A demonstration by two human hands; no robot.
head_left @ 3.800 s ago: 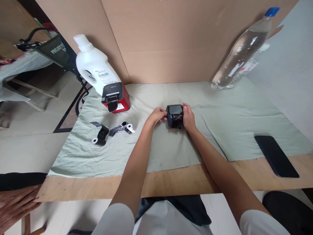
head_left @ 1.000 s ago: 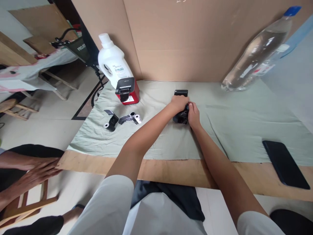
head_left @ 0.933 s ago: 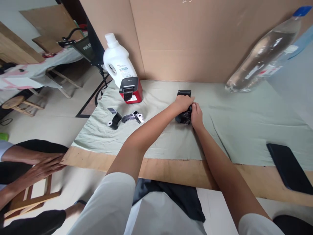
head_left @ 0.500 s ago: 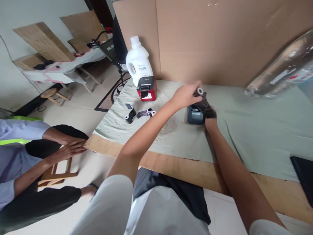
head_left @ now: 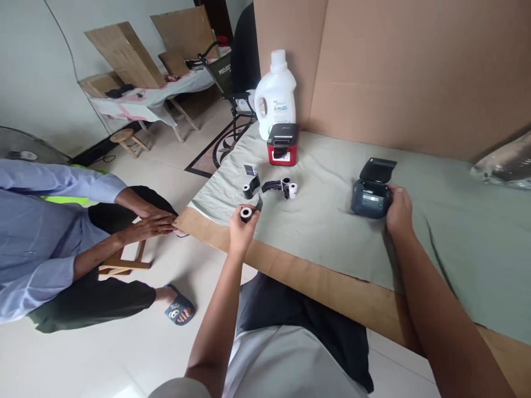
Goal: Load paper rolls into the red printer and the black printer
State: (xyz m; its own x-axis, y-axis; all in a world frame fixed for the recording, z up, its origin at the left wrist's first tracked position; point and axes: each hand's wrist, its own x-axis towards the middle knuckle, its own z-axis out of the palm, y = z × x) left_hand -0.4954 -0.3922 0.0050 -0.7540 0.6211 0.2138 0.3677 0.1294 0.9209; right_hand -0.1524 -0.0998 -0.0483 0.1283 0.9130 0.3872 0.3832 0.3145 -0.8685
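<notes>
A seated person's hands rest at the table corner. The left hand pinches a dark paper roll above the near edge. Two more rolls lie behind. The right hand, fingers curled, holds the open black label printer on the green cloth.

Soft, even daylight fills the room, bright on the white wall and pale floor, with only faint shadows under the table. No harsh glare shows. The wide lens bends straight lines and stretches the forearms near the edges. The clear bottle at the right edge looks smeared.
</notes>
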